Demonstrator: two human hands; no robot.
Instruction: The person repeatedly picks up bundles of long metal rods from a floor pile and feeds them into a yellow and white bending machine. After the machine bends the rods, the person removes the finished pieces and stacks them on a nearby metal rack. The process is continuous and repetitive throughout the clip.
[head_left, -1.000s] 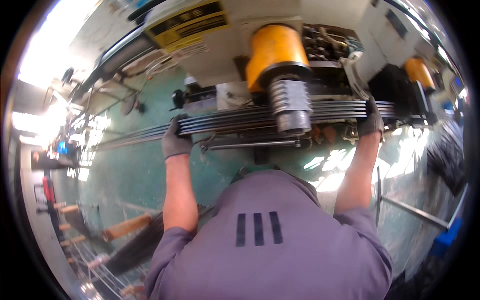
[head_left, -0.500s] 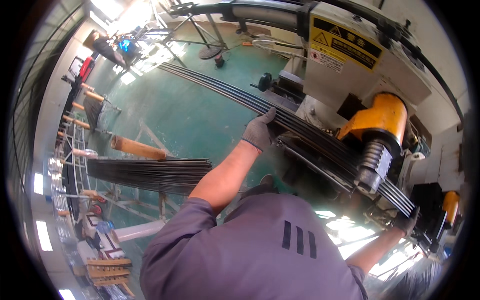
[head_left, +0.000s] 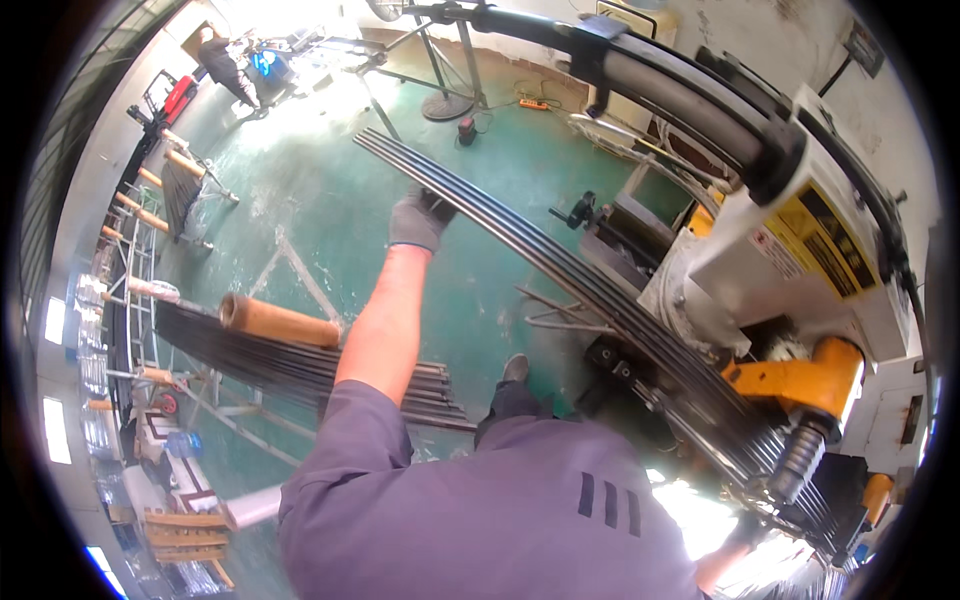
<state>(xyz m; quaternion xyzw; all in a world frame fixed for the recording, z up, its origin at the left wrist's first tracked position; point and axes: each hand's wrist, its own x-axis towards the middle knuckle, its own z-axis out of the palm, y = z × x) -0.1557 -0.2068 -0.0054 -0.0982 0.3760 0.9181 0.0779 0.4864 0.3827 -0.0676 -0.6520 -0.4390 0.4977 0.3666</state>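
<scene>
Left grip (head_left: 416,222) on metal bars (head_left: 500,222) near far ends | green floor (head_left: 310,190) both sides

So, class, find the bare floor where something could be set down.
Bare green floor lies between the left hand and the far-left brown cylinders; another patch, between the left forearm and the rods. Crowded: around the orange machine part, where rods run past.

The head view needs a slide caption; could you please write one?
Gray-gloved left hand against a row of long, dark metal rods stretching toward an orange cylindrical machine housing.
</scene>
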